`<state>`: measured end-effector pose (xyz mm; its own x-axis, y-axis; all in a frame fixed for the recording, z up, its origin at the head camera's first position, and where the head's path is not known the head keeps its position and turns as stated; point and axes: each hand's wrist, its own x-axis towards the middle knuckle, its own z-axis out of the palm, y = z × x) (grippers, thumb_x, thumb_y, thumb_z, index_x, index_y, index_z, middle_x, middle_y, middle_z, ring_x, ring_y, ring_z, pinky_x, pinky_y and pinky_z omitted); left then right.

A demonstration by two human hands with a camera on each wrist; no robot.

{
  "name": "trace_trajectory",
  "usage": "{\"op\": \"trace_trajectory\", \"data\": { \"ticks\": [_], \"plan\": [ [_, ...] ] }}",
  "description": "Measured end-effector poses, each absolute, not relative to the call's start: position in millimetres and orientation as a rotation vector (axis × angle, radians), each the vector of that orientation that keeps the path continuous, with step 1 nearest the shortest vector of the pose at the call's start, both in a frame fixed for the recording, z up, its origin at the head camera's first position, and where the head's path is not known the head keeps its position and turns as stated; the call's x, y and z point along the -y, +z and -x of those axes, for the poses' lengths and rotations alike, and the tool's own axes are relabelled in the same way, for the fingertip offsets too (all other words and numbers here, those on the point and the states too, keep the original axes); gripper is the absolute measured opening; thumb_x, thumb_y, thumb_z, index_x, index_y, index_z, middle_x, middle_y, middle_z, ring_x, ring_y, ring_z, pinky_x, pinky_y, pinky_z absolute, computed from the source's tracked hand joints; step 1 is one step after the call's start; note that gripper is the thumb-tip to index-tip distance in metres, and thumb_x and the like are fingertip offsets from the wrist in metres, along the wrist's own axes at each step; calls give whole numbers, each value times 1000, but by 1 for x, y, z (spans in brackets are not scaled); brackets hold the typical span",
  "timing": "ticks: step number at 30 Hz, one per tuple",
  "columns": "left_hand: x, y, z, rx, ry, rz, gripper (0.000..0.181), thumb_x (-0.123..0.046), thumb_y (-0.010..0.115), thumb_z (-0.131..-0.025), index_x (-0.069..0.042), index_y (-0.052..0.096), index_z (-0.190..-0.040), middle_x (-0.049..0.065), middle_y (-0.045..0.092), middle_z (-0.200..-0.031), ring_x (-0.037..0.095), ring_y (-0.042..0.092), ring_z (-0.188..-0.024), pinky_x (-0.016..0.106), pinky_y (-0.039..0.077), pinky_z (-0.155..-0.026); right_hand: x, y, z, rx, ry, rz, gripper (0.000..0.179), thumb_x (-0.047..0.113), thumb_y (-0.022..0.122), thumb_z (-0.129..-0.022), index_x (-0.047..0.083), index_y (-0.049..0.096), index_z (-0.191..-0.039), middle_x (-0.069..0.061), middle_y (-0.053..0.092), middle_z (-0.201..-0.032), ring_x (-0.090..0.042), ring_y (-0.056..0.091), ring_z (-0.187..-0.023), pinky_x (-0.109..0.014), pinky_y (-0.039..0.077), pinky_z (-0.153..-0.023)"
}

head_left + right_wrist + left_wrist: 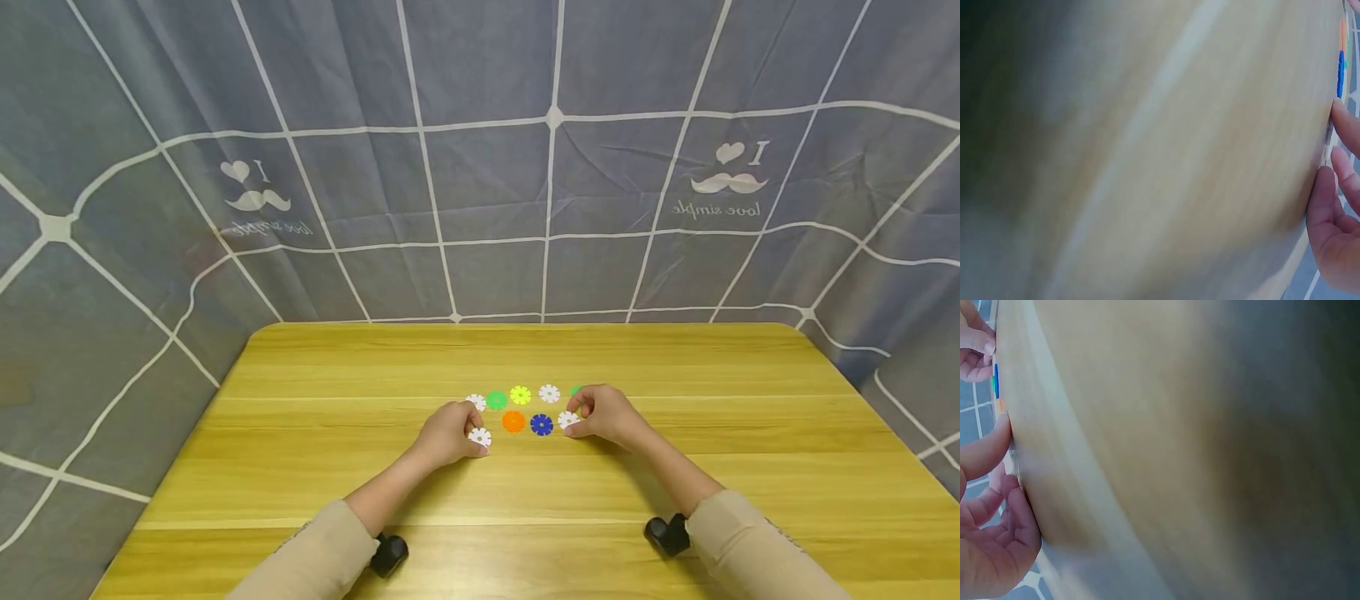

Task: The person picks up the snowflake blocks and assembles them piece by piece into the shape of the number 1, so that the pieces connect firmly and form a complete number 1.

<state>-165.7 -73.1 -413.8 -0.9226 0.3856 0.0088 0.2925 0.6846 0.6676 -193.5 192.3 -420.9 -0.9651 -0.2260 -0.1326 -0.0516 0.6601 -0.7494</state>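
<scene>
In the head view my left hand (450, 433) has its thumb and fingers at the edges of a white notched disc (480, 437), lying flat at the front row's left end. My right hand (606, 414) likewise holds another white notched disc (568, 421) at that row's right end. Between them lie an orange disc (513, 422) and a blue disc (542, 425). Behind are a green disc (497, 401), a yellow disc (521, 395) and a white disc (549, 393). My left hand partly covers one more white disc (476, 402); my right partly hides a green one (577, 389).
All the discs lie on a wood-grain table (337, 467). A grey curtain (487, 192) with white lines hangs behind the table and along both sides. Black wrist devices (666, 536) sit beneath both forearms.
</scene>
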Motion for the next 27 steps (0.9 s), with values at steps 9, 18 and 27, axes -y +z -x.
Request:
{"op": "trace_trajectory", "data": {
  "ticks": [9,18,27],
  "plan": [
    [72,-415,166,-2794,1103,-636,35,1,82,-65,-7,51,-80,1,44,-68,13,39,-60,23,31,-54,-191,-419,197,-2630,-1188,260,32,2,82,-66,0,58,-86,-4,43,-72,-17,41,-68,-28,36,-59],
    [71,-411,165,-2734,1139,-582,28,5,77,-69,-4,55,-84,2,46,-68,14,40,-62,22,33,-56,-192,-418,197,-2588,-1251,323,34,-3,81,-65,0,54,-85,-2,44,-67,-15,42,-62,-25,37,-54],
    [73,-410,164,-2647,1176,-530,19,2,73,-76,-2,59,-87,-1,43,-65,12,38,-59,21,33,-54,-197,-419,198,-2435,-1399,239,30,-5,73,-74,-4,55,-98,-2,47,-64,-13,45,-56,-23,44,-53]
  ]
}}
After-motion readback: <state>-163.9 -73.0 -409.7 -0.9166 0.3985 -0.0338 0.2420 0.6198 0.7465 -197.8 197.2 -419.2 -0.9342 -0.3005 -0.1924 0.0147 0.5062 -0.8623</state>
